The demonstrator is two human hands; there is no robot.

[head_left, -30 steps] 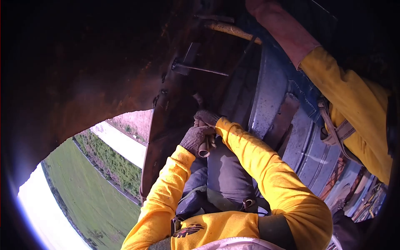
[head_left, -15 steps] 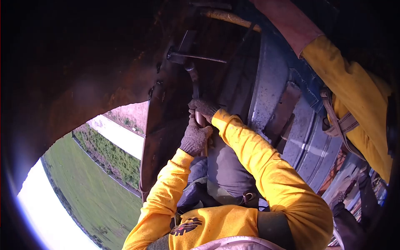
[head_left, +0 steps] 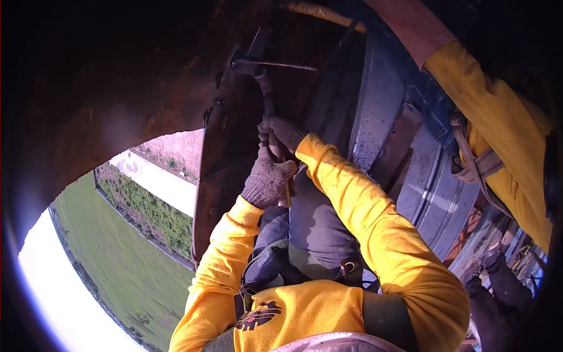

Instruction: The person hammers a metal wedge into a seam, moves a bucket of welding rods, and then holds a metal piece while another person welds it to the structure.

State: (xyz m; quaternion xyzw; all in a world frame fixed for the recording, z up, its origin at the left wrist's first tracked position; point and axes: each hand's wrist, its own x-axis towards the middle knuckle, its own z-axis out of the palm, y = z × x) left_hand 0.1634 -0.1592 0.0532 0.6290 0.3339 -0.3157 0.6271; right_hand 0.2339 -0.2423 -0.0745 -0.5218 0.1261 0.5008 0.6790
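Observation:
Both hands wear brown knitted gloves and are wrapped round the handle of a long tool. My left hand (head_left: pixel 269 179) is lower on the handle, nearer my body. Just above it and to the right, my right hand (head_left: pixel 283 132) grips the same handle. The tool handle (head_left: pixel 267 97) runs up to a dark metal head (head_left: pixel 246 66), which lies by the rusty metal wall. A thin metal rod (head_left: pixel 284 64) sticks out to the right from beside the head.
A co-worker's sleeve (head_left: pixel 478 88) and strap (head_left: pixel 484 167) are at the right. Curved rusty metal (head_left: pixel 117 100) fills the upper left, above an opening onto grass (head_left: pixel 117 234). Grey metal sheeting (head_left: pixel 422 182) lies right of my arms. A wooden handle (head_left: pixel 325 16) is at the top.
The tool head and both hands have shifted slightly up and left in view. My grip on the handle remains.

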